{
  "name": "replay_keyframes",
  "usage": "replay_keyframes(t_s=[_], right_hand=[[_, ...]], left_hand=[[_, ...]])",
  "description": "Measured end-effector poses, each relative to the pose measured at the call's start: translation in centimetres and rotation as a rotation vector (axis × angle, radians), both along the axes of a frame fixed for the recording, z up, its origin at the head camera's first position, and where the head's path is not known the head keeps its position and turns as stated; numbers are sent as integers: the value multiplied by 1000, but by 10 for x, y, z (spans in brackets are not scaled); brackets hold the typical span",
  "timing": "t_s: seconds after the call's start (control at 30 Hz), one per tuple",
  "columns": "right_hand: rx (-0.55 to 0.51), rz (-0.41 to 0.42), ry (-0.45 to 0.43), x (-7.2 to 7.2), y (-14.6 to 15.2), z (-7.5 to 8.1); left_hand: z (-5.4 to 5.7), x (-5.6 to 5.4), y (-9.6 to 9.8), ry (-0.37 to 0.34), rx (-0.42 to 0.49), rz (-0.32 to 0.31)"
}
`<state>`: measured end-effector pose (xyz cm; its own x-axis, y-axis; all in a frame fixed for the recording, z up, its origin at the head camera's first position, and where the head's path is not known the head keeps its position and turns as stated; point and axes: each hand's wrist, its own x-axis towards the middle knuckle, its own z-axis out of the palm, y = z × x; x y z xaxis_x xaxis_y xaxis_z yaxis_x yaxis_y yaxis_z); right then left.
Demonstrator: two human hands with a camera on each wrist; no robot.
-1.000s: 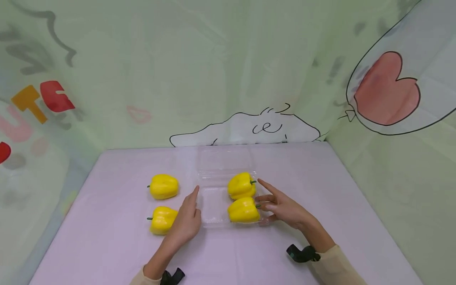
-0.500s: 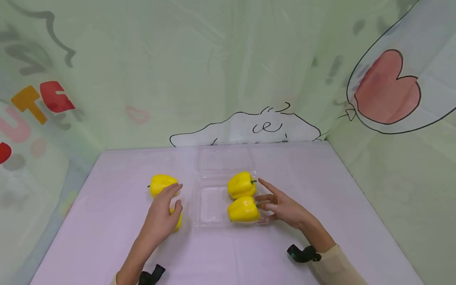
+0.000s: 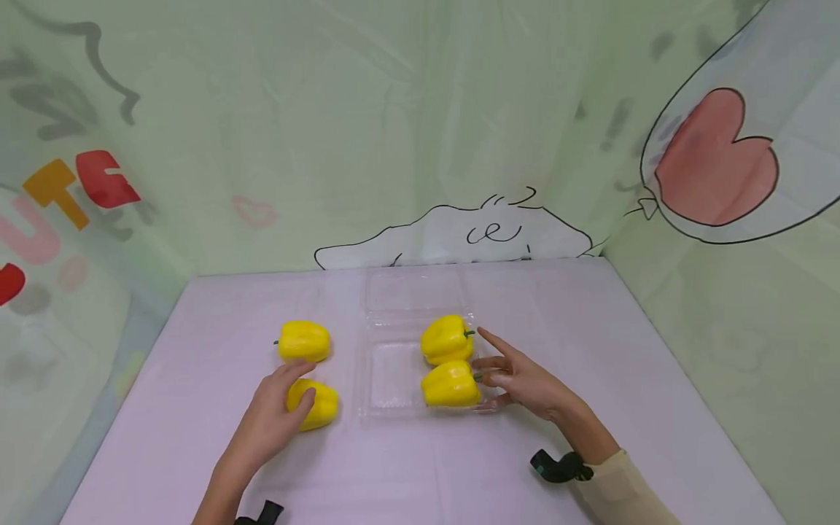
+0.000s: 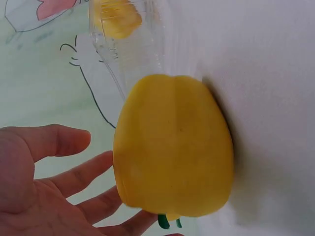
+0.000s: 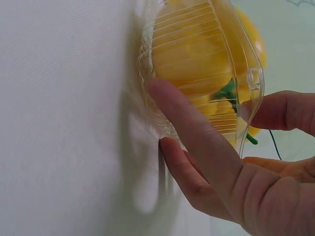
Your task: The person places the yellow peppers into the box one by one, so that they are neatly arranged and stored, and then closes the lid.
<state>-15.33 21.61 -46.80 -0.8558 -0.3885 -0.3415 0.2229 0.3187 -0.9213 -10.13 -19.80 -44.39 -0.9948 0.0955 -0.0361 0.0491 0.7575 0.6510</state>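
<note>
Left hand (image 3: 270,412) is reaching round near yellow pepper (image 3: 321,405), left of clear container (image 3: 394,379); not gripping, contact unclear. Right hand (image 3: 530,388) is pinching container's right wall. Two peppers (image 3: 449,384) are sitting inside container's right half. Far loose pepper (image 3: 304,340) is lying left of container.

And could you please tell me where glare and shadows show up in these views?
Head view: pale highlights on the front pepper in the clear container; left wrist view: a soft shadow on the table surface beside the large near pepper; right wrist view: bright glints along the container's rim, with soft-edged shadows beside the right hand.
</note>
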Motion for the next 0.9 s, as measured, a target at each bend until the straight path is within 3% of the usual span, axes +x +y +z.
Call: replay_keyframes(t_s=[0.37,0.63,0.9], right_hand=[[6,-1,8,0,1,0],[8,1,10,-1,1,-1],[8,-6,2,0,1,0]], left_hand=[[-4,2,-7,-119,22,17],[-2,5,-21,-169,48,-30],[-5,4,-35,-245,145,-30]])
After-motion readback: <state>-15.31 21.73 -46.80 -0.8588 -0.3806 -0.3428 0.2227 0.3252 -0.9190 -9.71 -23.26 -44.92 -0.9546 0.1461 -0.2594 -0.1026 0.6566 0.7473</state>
